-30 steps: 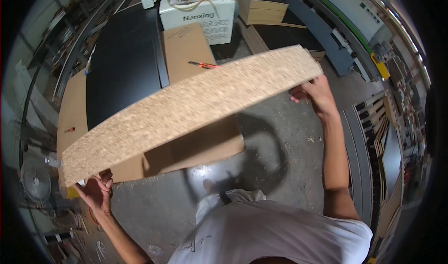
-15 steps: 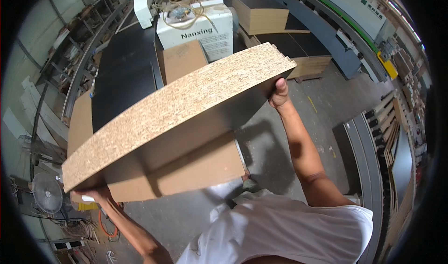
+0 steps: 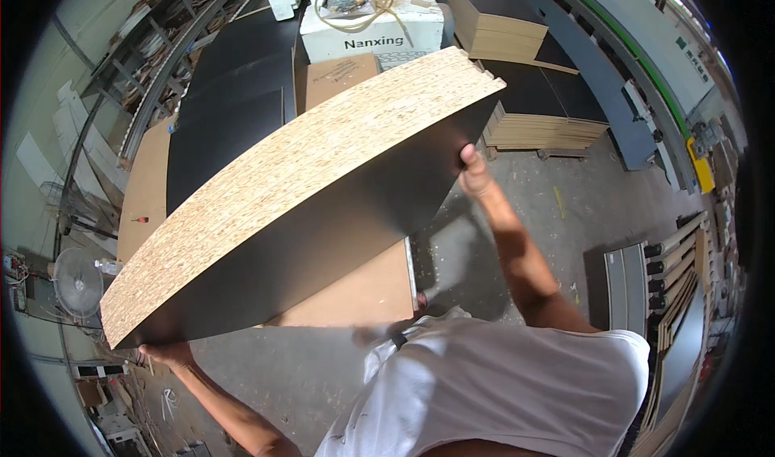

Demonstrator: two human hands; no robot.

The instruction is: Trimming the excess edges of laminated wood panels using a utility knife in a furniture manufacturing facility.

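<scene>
Between my two hands hangs a stack of black-faced particle boards (image 3: 323,223), tilted, its raw speckled edges upward and the black face toward me. My left hand (image 3: 168,354) grips the stack at its lower left corner, the fingers partly hidden beneath it. At the right end my right hand (image 3: 476,173) is closed on the edge, thumb against the black face and the other fingers mostly out of sight behind. Under and behind the stack is a brown board surface (image 3: 355,295), with black panels (image 3: 230,126) lying further back.
Past the stack stand a white box (image 3: 367,33) with coiled cord on top and a brown carton (image 3: 339,71). More board stacks (image 3: 549,126) rest on a pallet at the back right. A fan (image 3: 78,283) is at the left, and a roller rack (image 3: 674,271) at the right.
The stack has tipped so more of its black face shows toward me. Both hands still hold it. The surroundings have shifted in view, mostly rightward at the back.
</scene>
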